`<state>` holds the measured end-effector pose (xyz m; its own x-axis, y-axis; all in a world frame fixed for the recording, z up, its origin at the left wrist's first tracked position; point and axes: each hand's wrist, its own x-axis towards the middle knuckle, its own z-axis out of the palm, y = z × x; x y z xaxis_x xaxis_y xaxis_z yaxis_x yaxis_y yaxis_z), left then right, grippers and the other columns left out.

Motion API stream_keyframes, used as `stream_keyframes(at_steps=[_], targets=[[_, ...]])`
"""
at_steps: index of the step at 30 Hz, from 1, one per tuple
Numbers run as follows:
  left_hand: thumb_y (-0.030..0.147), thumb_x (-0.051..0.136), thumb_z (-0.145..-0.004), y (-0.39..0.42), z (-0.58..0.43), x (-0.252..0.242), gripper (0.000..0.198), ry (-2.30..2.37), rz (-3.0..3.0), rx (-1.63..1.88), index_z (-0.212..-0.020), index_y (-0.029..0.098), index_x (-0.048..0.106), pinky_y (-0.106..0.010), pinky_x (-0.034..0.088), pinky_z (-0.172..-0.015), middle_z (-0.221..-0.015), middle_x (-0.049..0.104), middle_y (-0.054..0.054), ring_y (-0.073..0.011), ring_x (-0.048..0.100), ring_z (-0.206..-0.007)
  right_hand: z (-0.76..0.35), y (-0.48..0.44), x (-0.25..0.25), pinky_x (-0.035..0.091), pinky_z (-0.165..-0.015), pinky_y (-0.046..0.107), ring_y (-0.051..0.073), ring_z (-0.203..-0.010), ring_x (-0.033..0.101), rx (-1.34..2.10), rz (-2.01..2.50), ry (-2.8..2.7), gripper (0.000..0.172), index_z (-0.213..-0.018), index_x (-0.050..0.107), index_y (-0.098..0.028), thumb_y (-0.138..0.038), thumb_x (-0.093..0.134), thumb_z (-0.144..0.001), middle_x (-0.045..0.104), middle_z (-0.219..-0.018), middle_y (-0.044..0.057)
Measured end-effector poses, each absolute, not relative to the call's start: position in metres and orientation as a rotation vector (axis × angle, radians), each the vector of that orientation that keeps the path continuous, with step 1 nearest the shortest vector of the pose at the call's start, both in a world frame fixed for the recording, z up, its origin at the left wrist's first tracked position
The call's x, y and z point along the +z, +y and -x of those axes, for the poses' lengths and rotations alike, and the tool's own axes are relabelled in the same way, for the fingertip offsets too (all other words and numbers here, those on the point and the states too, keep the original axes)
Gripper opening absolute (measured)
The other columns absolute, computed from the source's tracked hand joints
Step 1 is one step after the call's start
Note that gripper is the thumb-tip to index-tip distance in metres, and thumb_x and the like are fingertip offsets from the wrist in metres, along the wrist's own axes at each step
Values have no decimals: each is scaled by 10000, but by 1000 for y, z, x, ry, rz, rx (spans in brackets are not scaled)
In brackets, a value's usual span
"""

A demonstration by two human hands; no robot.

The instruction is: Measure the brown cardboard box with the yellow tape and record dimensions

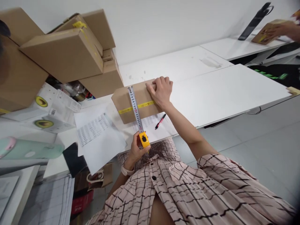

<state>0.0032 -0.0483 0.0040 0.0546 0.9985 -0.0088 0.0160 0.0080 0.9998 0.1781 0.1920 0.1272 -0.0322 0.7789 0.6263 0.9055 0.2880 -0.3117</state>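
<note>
A small cardboard box point(122, 97) with a strip of yellow tape point(126, 110) lies on the white table. Wrapped round a yellow tape measure point(144, 139) at the table's front edge is my left hand point(135, 151). Its blade point(135, 107) is drawn out across the top of the box, with the end at the far edge. My right hand point(161, 91) grips the right end of the box, its fingers curled and the thumb lying on top. A red and black pen point(160, 122) rests on a printed sheet point(153, 132) just in front of the box.
Large cardboard boxes point(63, 53) are stacked at the left, above white boxes with avocado pictures point(49, 109). Printed papers point(100, 140) overhang the table edge. A green bottle point(32, 148) lies at far left. At upper right, another person's hand point(281, 29) holds a box near a dark bottle point(254, 22).
</note>
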Motion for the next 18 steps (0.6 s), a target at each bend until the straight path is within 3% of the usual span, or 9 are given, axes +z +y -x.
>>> stream_keyframes(at_steps=[6,10,14,18], targets=[[441,849,-744,-44,-2,3,856,1244,-1338,1092,-1433,213,395,-388,595,-926,-1418,608,-179,-284,691,-1172,-199,148,76,309,-1087,509,307,-1203,543,-203,1367,-1879,450,-1171,664,-205,-551,407,-1041,673,-1247,143],[428,832,-731,-48,-2,19,855,1367,-1465,982,-1439,208,406,-409,587,-953,-1385,634,-156,-283,683,-1173,-209,133,93,321,-1114,517,270,-1212,572,4,1309,-1837,477,-1169,676,-236,-539,318,-1077,703,-1218,105],[385,842,-711,-58,-5,45,852,1444,-1735,739,-1450,215,453,-467,534,-1052,-1376,647,-123,-304,665,-1205,-229,113,139,511,-842,383,192,-908,648,557,1024,-1617,634,-1173,671,-245,-640,186,-1070,709,-962,58],[319,823,-735,-65,-9,61,820,1389,-1818,605,-1462,229,454,-464,542,-1040,-1396,638,-116,-305,672,-1202,-250,83,154,445,-550,270,108,-557,507,887,831,-1418,542,-925,648,-233,-712,408,-1009,616,-711,-9]])
